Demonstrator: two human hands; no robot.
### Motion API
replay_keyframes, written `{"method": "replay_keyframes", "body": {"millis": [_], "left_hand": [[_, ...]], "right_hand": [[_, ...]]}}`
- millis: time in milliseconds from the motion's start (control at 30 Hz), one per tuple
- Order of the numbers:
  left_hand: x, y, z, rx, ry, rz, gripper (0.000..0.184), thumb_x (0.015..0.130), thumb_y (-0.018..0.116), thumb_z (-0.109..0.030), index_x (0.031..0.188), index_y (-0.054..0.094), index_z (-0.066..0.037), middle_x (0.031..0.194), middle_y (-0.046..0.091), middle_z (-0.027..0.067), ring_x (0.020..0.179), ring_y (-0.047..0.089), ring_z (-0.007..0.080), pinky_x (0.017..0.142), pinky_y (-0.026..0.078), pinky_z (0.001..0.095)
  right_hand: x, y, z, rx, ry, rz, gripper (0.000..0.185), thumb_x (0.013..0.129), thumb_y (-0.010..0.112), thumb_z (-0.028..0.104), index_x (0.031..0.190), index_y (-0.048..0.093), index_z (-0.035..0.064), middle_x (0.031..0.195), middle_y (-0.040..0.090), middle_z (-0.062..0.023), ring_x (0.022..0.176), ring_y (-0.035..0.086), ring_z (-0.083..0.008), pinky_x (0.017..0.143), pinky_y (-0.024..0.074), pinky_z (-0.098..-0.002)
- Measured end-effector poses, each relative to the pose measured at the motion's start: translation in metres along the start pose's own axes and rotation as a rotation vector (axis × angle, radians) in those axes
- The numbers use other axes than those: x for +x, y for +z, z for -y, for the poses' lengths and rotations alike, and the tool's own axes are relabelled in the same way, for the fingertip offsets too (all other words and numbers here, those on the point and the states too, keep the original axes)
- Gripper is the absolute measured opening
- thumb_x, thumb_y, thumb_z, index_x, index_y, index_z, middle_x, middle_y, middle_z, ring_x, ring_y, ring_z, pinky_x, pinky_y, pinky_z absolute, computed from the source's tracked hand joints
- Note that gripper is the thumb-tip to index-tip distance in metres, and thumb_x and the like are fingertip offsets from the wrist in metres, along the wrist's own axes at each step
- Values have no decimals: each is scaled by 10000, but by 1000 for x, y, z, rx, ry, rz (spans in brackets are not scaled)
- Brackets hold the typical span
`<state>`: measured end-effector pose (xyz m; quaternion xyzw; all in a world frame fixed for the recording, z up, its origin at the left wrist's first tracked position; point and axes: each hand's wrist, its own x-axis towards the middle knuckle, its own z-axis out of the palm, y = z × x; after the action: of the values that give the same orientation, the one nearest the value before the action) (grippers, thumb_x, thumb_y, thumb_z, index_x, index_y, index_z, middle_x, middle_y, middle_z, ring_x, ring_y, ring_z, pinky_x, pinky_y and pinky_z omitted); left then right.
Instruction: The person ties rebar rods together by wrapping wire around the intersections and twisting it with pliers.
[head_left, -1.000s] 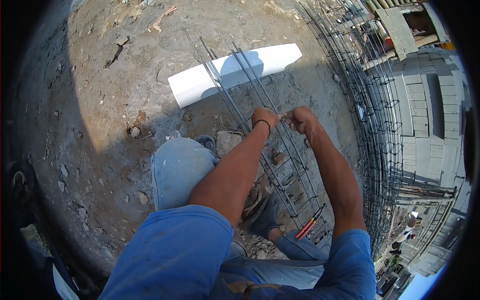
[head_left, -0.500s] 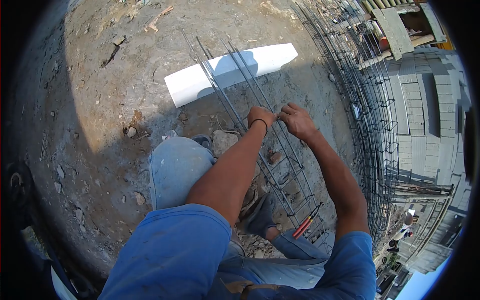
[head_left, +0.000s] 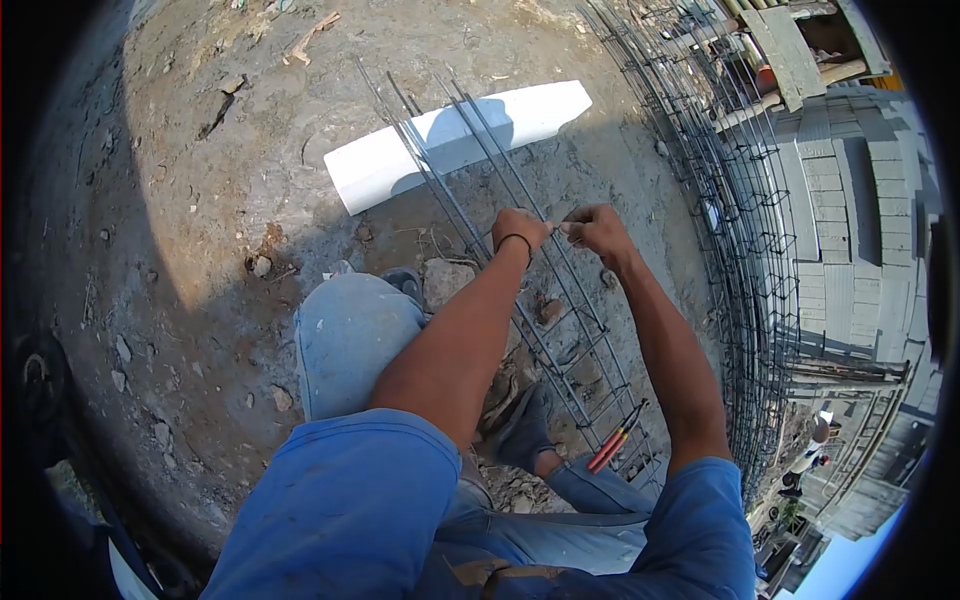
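A rebar cage (head_left: 568,372) of long steel rods and thin cross ties runs diagonally below me. My left hand (head_left: 520,229) is closed at its right-hand rods, with a dark band round the wrist. Just right of it, my right hand (head_left: 600,234) is closed too, thumb and fingers pinched towards the left fingertips. What either hand grips is too small or hidden to make out. Pliers with red handles (head_left: 606,452) rest on the near end of the cage. The far rods lie across a white block (head_left: 455,140).
Stacked rebar cages (head_left: 735,230) line the right side, with pale wall blocks (head_left: 850,220) beyond. Stones and rubble (head_left: 448,282) lie on the dirt ground (head_left: 240,150). My bent knee (head_left: 362,345) is left of the cage.
My right hand has turned at the wrist, its fingers curling more beside the left hand. My left hand stays at nearly the same spot on the cage. The pliers have not moved.
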<state>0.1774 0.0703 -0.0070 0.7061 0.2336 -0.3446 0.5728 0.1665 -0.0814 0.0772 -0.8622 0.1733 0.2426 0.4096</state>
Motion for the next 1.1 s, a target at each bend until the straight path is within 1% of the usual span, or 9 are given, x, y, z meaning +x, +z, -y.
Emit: {"method": "replay_keyframes", "body": {"millis": [67, 233, 433, 500, 533, 667, 900, 1000, 1100], "left_hand": [[-6, -4, -5, -1, 8, 12, 239, 794, 870, -242, 817, 759, -31, 901, 750, 134, 826, 703, 264, 764, 559, 421], [-4, -9, -4, 79, 124, -12, 262, 776, 873, -268, 770, 757, -34, 886, 750, 114, 832, 696, 268, 783, 542, 425], [58, 0, 21, 377, 375, -3, 315, 781, 832, -336, 851, 791, -31, 948, 760, 152, 895, 710, 308, 835, 555, 428], [62, -2, 21, 524, 481, -18, 305, 785, 827, -328, 853, 792, -33, 950, 760, 157, 890, 710, 309, 831, 553, 429], [59, -3, 17, 591, 525, -16, 299, 788, 825, -327, 857, 795, -37, 950, 761, 159, 884, 710, 308, 827, 551, 429], [33, -2, 11, 369, 401, -71, 256, 792, 826, -298, 839, 792, -49, 956, 761, 165, 902, 717, 315, 827, 551, 425], [-2, -8, -3, 203, 238, -73, 239, 803, 826, -251, 899, 757, -43, 1001, 755, 172, 953, 714, 332, 870, 556, 449], [21, -1, 1, 190, 229, -1, 210, 798, 832, -187, 842, 729, -9, 966, 754, 185, 933, 722, 321, 831, 575, 434], [18, 3, 7, 27, 190, 53, 173, 800, 821, -112, 780, 689, -1, 881, 752, 182, 841, 746, 279, 745, 598, 389]], "right_hand": [[-37, 3, -22, 111, -103, -248, 370, 865, 761, 92, 1183, 658, -66, 1007, 710, -135, 839, 681, -174, 679, 547, -300], [-187, 11, -128, 466, 103, -676, 287, 916, 686, 91, 1162, 657, -54, 987, 716, -116, 819, 680, -183, 675, 543, -327], [-364, 38, -285, 250, 622, -1237, 272, 896, 697, 130, 1089, 686, -62, 885, 728, -153, 821, 709, -238, 725, 544, -355], [-382, 56, -289, -207, 673, -1048, 358, 874, 731, 233, 1065, 694, -67, 851, 723, -214, 853, 725, -339, 768, 545, -411], [-379, 62, -273, -168, 665, -1005, 481, 855, 756, 338, 1085, 680, -77, 894, 713, -268, 890, 708, -429, 803, 536, -478], [-346, 87, -268, -211, 701, -725, 552, 832, 781, 390, 1015, 576, -89, 870, 675, -323, 876, 681, -483, 787, 531, -511], [-351, 73, -304, -281, 513, -742, 261, 845, 660, 170, 944, 560, -50, 854, 661, -299, 809, 655, -484, 733, 520, -507], [-342, 50, -305, -376, 332, -973, 268, 847, 656, 176, 1002, 602, -36, 791, 635, -257, 730, 624, -465, 687, 486, -514], [-306, 7, -189, -277, 370, -763, 268, 897, 697, 249, 986, 643, 1, 783, 621, -254, 716, 617, -456, 659, 466, -523]]}}
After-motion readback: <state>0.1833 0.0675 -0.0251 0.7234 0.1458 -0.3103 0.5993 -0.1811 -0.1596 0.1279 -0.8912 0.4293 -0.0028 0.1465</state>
